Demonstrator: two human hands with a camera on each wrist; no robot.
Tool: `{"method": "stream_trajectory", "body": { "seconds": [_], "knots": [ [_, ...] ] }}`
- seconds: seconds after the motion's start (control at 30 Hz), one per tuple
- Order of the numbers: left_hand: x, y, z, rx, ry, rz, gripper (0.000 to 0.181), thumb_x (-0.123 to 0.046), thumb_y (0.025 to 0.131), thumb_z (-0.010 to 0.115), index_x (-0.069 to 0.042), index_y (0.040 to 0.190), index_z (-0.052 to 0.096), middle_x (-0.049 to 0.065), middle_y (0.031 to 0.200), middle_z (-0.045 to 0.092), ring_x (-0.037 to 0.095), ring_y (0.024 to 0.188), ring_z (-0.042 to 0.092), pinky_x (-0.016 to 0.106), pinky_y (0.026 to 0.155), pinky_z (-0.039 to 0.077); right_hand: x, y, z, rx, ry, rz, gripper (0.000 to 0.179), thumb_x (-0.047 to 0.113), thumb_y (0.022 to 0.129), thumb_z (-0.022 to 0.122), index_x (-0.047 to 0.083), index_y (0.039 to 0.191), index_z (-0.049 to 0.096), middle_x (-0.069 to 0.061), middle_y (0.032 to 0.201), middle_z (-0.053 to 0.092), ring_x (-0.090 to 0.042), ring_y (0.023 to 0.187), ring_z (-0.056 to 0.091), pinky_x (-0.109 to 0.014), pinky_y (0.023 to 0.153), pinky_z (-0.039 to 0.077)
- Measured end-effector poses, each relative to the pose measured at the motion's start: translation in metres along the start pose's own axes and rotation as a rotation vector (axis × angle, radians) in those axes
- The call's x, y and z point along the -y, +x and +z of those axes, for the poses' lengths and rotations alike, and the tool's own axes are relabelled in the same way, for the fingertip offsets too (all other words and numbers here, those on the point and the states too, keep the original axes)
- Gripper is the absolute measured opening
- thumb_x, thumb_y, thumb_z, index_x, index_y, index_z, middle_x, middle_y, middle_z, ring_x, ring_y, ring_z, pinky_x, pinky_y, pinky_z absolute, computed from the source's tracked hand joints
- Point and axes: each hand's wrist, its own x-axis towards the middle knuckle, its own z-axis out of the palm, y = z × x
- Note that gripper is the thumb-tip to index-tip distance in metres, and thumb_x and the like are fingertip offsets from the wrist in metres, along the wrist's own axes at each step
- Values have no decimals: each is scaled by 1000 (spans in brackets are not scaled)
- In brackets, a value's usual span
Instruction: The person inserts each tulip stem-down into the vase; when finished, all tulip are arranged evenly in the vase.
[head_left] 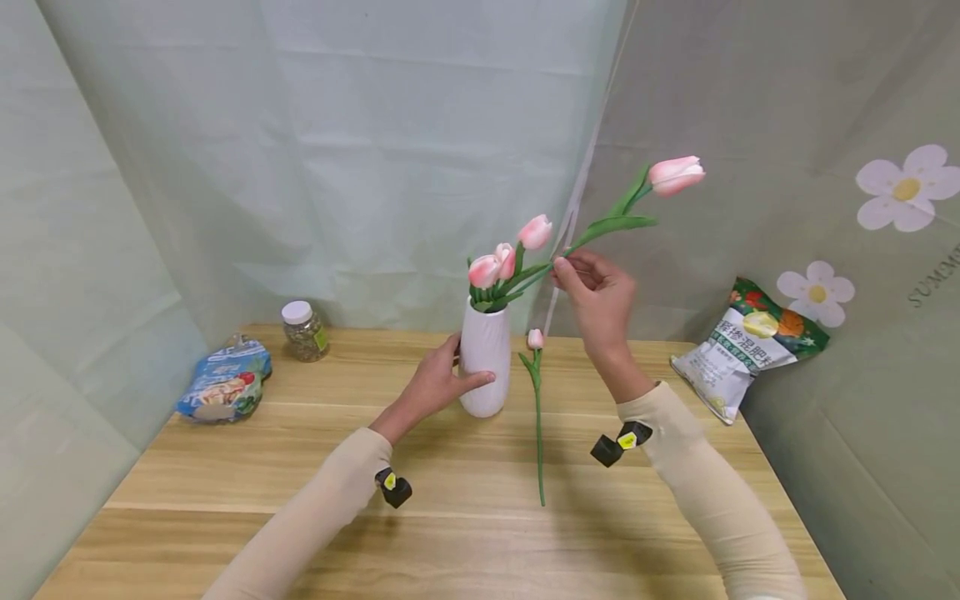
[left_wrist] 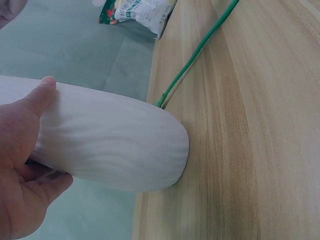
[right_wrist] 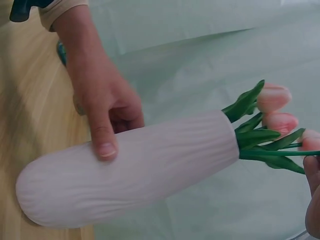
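Stem point(right_wrist: 280, 153) sits pinched in raised right grip point(head_left: 600, 302), left grip point(head_left: 435, 379) around vase point(head_left: 482, 342)

Head view looking forward and down, wrist views close, turned sideways, sharing the vase point(right_wrist: 160, 165)

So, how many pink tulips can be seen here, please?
5: three tulips stand in the white vase, a held tulip is in the right grip, and a lying tulip is on the table, right of the vase. More could hide behind the vase's cluster.
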Motion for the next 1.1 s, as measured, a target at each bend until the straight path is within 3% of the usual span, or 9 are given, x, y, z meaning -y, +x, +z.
{"method": "stream_trajectory", "body": {
  "seconds": [0.13, 0.23, 0.43, 0.63, 0.73, 0.93, 1.1],
  "knots": [
    [0, 1, 0, 0, -12, 3, 87, -44, 87, 82, -1, 151, 41, 19, 142, 58, 33, 130, 58, 52, 107, 50, -9, -5, 2, 37, -39, 20, 23, 4, 91, 77, -15, 103, 70, 3, 85, 76, -13, 75, 75, -39, 75, 64],
    [0, 1, 0, 2, -16, 1, 87, -44, 87, 82, -1, 151, 41, 19, 142, 58, 33, 130, 58, 53, 107, 50, -13, -7, 4, 61, -64, 40, 23, 4, 91, 77, -15, 102, 70, -5, 86, 76, -14, 76, 75, -41, 75, 64],
    [-1, 1, 0, 1, -20, 3, 87, -43, 87, 82, -2, 151, 41, 18, 141, 59, 32, 129, 59, 54, 107, 50, -19, -7, 10, 117, -150, 93, 22, 7, 91, 77, -12, 101, 71, -24, 92, 75, -10, 77, 74, -31, 73, 63],
    [-1, 1, 0, 2, -22, 9, 87, -43, 87, 82, -1, 151, 41, 18, 141, 59, 32, 129, 58, 52, 108, 49, -27, -4, 14, 208, -270, 114, 21, 10, 92, 77, -9, 102, 74, -26, 94, 75, -22, 78, 74, -20, 71, 60],
    [0, 1, 0, -1, -20, 12, 86, -42, 87, 82, -1, 150, 41, 18, 141, 59, 32, 129, 59, 51, 108, 50, -30, -3, 17, 247, -307, 137, 20, 11, 93, 77, -6, 104, 74, -24, 96, 76, -22, 83, 74, -19, 71, 58],
    [0, 0, 0, 4, -19, 12, 86, -42, 88, 82, -1, 151, 40, 18, 141, 59, 31, 129, 59, 50, 107, 50, -36, -6, 18, 348, -399, 160, 19, 13, 94, 75, -1, 107, 77, -17, 100, 77, -22, 93, 75, -32, 81, 61],
    [-1, -1, 0, 4, -19, 13, 86, -42, 88, 82, -1, 151, 40, 18, 141, 58, 31, 129, 58, 51, 107, 50, -38, -9, 14, 380, -438, 182, 23, 20, 95, 74, 3, 109, 79, -13, 103, 78, -27, 101, 72, -45, 91, 59]
  ]
}}
